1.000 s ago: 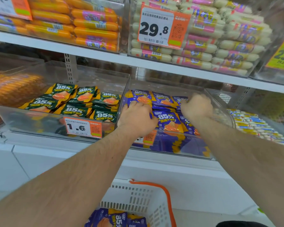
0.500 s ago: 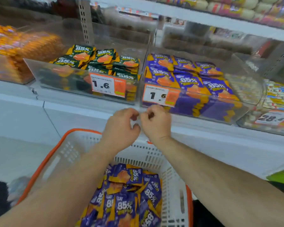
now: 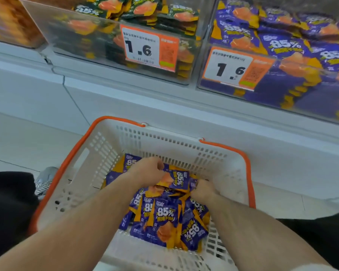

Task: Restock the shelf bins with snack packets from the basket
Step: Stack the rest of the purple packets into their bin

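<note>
**Both hands down in the basket, on the purple packets**

Hidden/blurred first. Far left, an orange-filled bin is smeared by blur, contents unreadable. Green packets in the middle clear bin are cut off at the top edge; its price tag reads 1.6, small print illegible. Purple bin runs off the right edge, tag also 1.6. My fingertips on both hands are out of sight, tucked under or behind packets.

My left hand sits at the far end of the pile, fingers curled down onto a purple packet that tilts up between my two hands; looks like I grip its left edge, but the actual contact is hidden. My right hand is just right of that packet, fingers curled into the heap; can't tell which packet it has, or whether it really holds one. The rest of the purple packets lie loose in a heap under and near both wrists, inside the white basket with the orange rim.

Basket stands on a pale floor, just in front of the white shelf base, below the bins. Dark clothing at left and right lower edges, a striped grey thing beside the basket's left side, unclear what.
</note>
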`<action>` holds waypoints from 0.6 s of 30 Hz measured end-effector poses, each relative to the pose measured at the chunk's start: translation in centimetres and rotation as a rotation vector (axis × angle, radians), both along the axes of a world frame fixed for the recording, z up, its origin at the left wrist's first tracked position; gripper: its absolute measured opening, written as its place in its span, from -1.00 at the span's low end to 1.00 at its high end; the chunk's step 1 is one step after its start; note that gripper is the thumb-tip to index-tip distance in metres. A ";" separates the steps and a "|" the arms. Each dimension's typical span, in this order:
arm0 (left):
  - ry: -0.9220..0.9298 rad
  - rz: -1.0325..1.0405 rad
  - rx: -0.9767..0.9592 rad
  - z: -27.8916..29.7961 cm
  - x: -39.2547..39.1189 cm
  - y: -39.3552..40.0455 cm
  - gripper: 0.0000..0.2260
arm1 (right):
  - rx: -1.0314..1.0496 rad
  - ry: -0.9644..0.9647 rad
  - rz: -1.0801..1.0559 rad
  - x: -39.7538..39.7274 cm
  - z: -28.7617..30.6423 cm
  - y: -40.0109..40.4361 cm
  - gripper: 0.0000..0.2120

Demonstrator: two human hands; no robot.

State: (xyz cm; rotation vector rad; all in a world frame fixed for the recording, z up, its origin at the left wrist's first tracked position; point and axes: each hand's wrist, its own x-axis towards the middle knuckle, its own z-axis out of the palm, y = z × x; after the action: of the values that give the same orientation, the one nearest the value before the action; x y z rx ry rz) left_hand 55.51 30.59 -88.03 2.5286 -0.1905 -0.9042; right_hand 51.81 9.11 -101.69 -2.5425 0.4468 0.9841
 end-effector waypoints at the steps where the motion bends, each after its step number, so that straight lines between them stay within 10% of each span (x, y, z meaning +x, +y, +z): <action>1: 0.001 0.007 -0.008 -0.2 0.1 0.0 -0.69 | -0.039 0.031 -0.006 -0.1 -1.2 -0.5 -0.76; 18: 0.017 0.040 -0.134 1.2 0.0 -1.2 -0.72 | -0.085 -0.085 0.311 4.9 12.5 -0.3 -0.83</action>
State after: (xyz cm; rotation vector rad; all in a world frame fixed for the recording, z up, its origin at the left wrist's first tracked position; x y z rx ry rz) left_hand 55.48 29.36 -86.88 2.3924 -0.1875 -0.8682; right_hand 56.69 8.76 -89.16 -2.7744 0.0701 0.9735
